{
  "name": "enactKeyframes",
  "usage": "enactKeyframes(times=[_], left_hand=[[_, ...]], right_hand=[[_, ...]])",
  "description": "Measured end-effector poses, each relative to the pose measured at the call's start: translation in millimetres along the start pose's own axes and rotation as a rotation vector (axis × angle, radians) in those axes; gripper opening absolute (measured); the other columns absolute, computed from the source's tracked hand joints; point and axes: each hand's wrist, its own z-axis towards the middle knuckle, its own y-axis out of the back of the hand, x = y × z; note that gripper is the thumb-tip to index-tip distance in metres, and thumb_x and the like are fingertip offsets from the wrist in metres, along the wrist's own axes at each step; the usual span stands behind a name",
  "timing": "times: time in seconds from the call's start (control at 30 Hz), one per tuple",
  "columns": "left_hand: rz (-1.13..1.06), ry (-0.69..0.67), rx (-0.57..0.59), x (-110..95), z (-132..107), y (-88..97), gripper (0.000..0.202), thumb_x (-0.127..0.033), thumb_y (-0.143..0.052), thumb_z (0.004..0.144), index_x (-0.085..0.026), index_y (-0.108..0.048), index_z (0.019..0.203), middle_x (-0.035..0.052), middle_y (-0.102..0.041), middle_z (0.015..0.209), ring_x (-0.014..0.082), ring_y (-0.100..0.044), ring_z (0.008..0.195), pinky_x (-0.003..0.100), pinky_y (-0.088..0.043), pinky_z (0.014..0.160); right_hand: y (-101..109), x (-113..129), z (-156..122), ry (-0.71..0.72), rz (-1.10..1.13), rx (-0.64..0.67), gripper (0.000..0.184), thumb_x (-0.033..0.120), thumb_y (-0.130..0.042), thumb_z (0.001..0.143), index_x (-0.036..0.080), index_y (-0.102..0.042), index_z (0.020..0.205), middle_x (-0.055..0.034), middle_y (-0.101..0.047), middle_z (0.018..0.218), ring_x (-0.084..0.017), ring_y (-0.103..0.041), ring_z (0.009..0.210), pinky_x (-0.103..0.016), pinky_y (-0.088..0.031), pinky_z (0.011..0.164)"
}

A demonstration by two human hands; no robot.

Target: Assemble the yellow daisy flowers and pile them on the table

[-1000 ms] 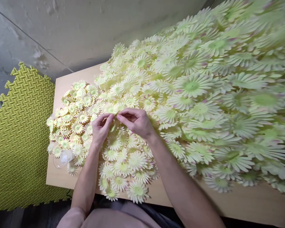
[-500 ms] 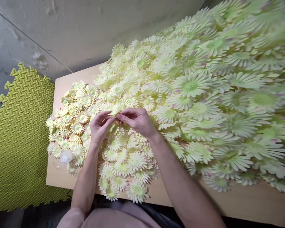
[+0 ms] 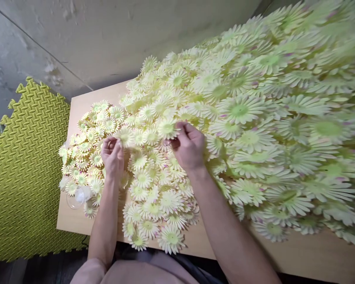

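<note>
Between the thumb and fingers of my left hand [image 3: 113, 153] a pale daisy-like artificial flower head [image 3: 126, 137] is pinched by its edge. My right hand [image 3: 189, 145] is closed on another artificial flower head [image 3: 168, 129], pale with a greenish centre. The two hands are apart, both raised over the flowers. Below and between them spreads a cluster of loose flower heads [image 3: 148, 205]. To the left of my left hand lies a denser pile of smaller-looking flower heads [image 3: 84, 146].
A large heap of flower heads [image 3: 254, 138] covers the table's right side. Near the left edge of the wooden table [image 3: 77, 221] stands a small clear cup [image 3: 78, 197]. A yellow-green foam mat [image 3: 26, 177] stands at the left. The worn wall [image 3: 136, 31] runs behind.
My hands were together at the fingertips over the flowers. Now they have parted, left hand leftward and right hand rightward, with a flower head showing in each.
</note>
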Motion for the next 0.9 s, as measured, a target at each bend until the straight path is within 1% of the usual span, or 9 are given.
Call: enactKeyframes(times=[0.1, 0.17, 0.23, 0.3, 0.4, 0.57, 0.63, 0.8, 0.9], left_hand=[[0.017, -0.092, -0.143, -3, 6, 7.6, 0.027, -0.024, -0.066, 0.073, -0.021, -0.062, 0.099, 0.0031, -0.066, 0.083, 0.0107, -0.063, 0.077, 0.027, -0.051, 0.075], [0.043, -0.115, -0.147, -6, 4, 8.4, 0.028, -0.031, -0.056, 0.080, -0.020, -0.061, 0.104, 0.0042, -0.068, 0.078, 0.0126, -0.063, 0.073, 0.029, -0.051, 0.073], [0.067, -0.127, -0.114, -8, -1, 6.0, 0.031, -0.036, -0.051, 0.082, -0.019, -0.059, 0.107, 0.0041, -0.068, 0.072, 0.0141, -0.063, 0.068, 0.031, -0.051, 0.069], [0.078, -0.151, -0.100, -10, -5, 2.1, 0.032, -0.038, -0.054, 0.081, -0.020, -0.057, 0.108, 0.0034, -0.068, 0.070, 0.0144, -0.062, 0.066, 0.031, -0.050, 0.068], [0.036, -0.189, -0.139, -11, -9, -2.7, 0.031, -0.035, -0.056, 0.079, -0.021, -0.052, 0.107, 0.0034, -0.068, 0.078, 0.0132, -0.061, 0.067, 0.030, -0.049, 0.066], [-0.099, -0.320, -0.321, -21, -11, -4.8, 0.024, -0.032, -0.051, 0.082, -0.023, -0.046, 0.104, 0.0025, -0.061, 0.081, 0.0116, -0.056, 0.066, 0.026, -0.046, 0.061], [-0.105, -0.365, -0.381, -27, -13, -6.9, 0.021, -0.034, -0.048, 0.084, -0.024, -0.043, 0.102, 0.0020, -0.059, 0.080, 0.0114, -0.054, 0.065, 0.025, -0.043, 0.057], [-0.110, -0.424, -0.355, -47, -21, -18.0, 0.018, -0.041, -0.046, 0.088, -0.026, -0.043, 0.098, -0.0009, -0.053, 0.075, 0.0090, -0.046, 0.058, 0.022, -0.035, 0.049], [-0.111, -0.481, -0.307, -66, -28, -18.4, 0.015, -0.038, -0.047, 0.089, -0.025, -0.046, 0.097, -0.0014, -0.053, 0.073, 0.0082, -0.046, 0.056, 0.021, -0.034, 0.047]], right_hand=[[-1, 6, -2, 0.101, -0.144, 0.019, 0.030, 0.049, -0.055, 0.088, 0.024, -0.055, 0.071, -0.0003, -0.052, 0.065, -0.015, -0.056, 0.062, -0.031, -0.050, 0.059], [-6, 10, -8, 0.231, -0.338, 0.212, 0.032, 0.051, -0.054, 0.089, 0.024, -0.059, 0.073, -0.0029, -0.061, 0.073, -0.019, -0.061, 0.076, -0.038, -0.054, 0.073], [-14, 11, -14, 0.339, -0.595, 0.470, 0.033, 0.055, -0.062, 0.082, 0.025, -0.067, 0.093, -0.0064, -0.068, 0.104, -0.027, -0.060, 0.103, -0.051, -0.049, 0.092], [-21, 8, -18, 0.393, -0.867, 0.633, 0.051, 0.057, -0.070, 0.075, 0.028, -0.065, 0.117, -0.0074, -0.059, 0.134, -0.035, -0.047, 0.125, -0.062, -0.038, 0.101], [-23, 4, -15, 0.433, -1.106, 0.629, 0.042, 0.044, -0.061, 0.087, 0.027, -0.063, 0.125, -0.0075, -0.061, 0.133, -0.034, -0.047, 0.125, -0.063, -0.035, 0.103], [-21, 19, -2, 0.522, -1.193, 0.316, 0.033, 0.025, -0.048, 0.094, 0.017, -0.065, 0.121, -0.0121, -0.067, 0.119, -0.032, -0.053, 0.114, -0.056, -0.042, 0.099], [-27, 27, -6, 0.561, -1.200, 0.396, 0.040, 0.034, -0.055, 0.092, 0.019, -0.060, 0.129, -0.0120, -0.060, 0.131, -0.034, -0.048, 0.122, -0.059, -0.042, 0.101], [-42, 22, -30, 0.527, -1.225, 0.930, 0.053, 0.051, -0.074, 0.074, 0.031, -0.065, 0.123, -0.0064, -0.038, 0.152, -0.039, -0.036, 0.134, -0.065, -0.041, 0.104], [-38, 18, -31, 0.528, -1.314, 0.826, 0.027, 0.038, -0.066, 0.085, 0.026, -0.072, 0.109, -0.0068, -0.041, 0.150, -0.039, -0.035, 0.135, -0.065, -0.036, 0.108]])
